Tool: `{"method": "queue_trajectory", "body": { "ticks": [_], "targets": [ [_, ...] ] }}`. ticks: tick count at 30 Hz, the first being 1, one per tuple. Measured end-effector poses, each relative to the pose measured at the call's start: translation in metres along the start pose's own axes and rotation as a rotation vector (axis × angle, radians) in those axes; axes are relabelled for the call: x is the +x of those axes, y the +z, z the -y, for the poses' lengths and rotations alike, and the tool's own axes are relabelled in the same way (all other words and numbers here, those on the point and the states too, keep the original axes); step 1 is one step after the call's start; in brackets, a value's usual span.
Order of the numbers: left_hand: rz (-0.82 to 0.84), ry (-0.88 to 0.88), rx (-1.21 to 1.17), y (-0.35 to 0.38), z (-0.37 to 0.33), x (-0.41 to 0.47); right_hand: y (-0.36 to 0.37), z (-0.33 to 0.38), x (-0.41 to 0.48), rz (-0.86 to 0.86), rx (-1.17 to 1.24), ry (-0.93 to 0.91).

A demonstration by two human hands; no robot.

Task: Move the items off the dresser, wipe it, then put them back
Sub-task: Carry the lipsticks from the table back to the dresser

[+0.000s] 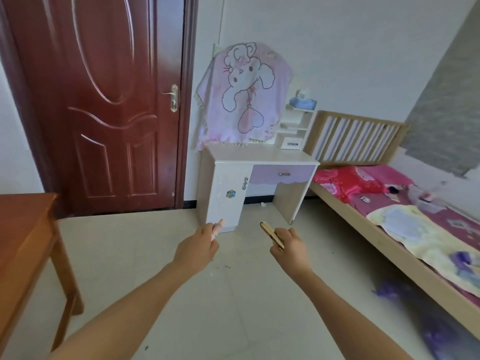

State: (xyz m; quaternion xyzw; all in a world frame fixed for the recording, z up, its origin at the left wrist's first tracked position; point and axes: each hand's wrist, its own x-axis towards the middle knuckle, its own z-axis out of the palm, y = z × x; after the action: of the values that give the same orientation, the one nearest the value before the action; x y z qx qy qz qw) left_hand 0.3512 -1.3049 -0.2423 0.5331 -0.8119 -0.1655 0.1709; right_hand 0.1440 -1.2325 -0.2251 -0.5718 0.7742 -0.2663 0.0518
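Head view: my left hand (200,246) pinches a small pink item (217,228) and my right hand (288,246) grips a slim gold-edged piece (270,233), both well short of the dresser (259,152). Its white top looks bare, so I judge I'm returning things; more lie on the bed (363,222). Pale floor (233,294), red door (104,100).
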Motion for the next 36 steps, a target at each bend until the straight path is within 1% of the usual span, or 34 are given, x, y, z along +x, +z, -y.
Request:
{"method": "queue_trajectory", "body": {
  "ticks": [4, 8, 10, 13, 19, 20, 23, 25, 27, 29, 33, 36],
  "targets": [
    [-0.024, 0.016, 0.026, 0.001, -0.018, 0.045, -0.015, -0.022, 0.039, -0.043, -0.009, -0.004],
    [-0.059, 0.021, 0.01, 0.002, -0.023, 0.096, -0.017, -0.032, 0.088, -0.056, -0.048, -0.052],
    [-0.091, 0.009, 0.02, 0.001, -0.024, 0.129, -0.015, -0.034, 0.121, -0.08, -0.059, -0.091],
    [-0.139, -0.006, -0.03, -0.004, -0.028, 0.183, -0.015, -0.035, 0.176, -0.114, -0.055, -0.115],
    [-0.145, 0.028, -0.027, 0.004, -0.04, 0.287, -0.012, -0.058, 0.272, -0.177, -0.017, -0.11],
    [-0.135, 0.028, -0.023, 0.011, -0.042, 0.3, -0.008, -0.067, 0.284, -0.166, -0.019, -0.096],
    [-0.034, 0.063, 0.046, 0.046, -0.046, 0.335, 0.009, -0.103, 0.312, -0.051, -0.094, -0.07],
    [0.005, 0.074, 0.089, 0.069, -0.048, 0.359, 0.016, -0.127, 0.333, 0.013, -0.12, -0.054],
    [0.026, 0.076, 0.121, 0.084, -0.053, 0.385, 0.019, -0.151, 0.361, 0.027, -0.135, -0.054],
    [0.025, 0.084, 0.148, 0.092, -0.058, 0.418, 0.016, -0.168, 0.394, 0.017, -0.141, -0.04],
    [-0.037, 0.053, 0.093, 0.097, -0.081, 0.496, 0.008, -0.194, 0.475, -0.029, -0.095, -0.103],
    [-0.068, 0.044, 0.047, 0.1, -0.103, 0.543, 0.005, -0.214, 0.531, -0.027, -0.092, -0.178]
  ]
}}
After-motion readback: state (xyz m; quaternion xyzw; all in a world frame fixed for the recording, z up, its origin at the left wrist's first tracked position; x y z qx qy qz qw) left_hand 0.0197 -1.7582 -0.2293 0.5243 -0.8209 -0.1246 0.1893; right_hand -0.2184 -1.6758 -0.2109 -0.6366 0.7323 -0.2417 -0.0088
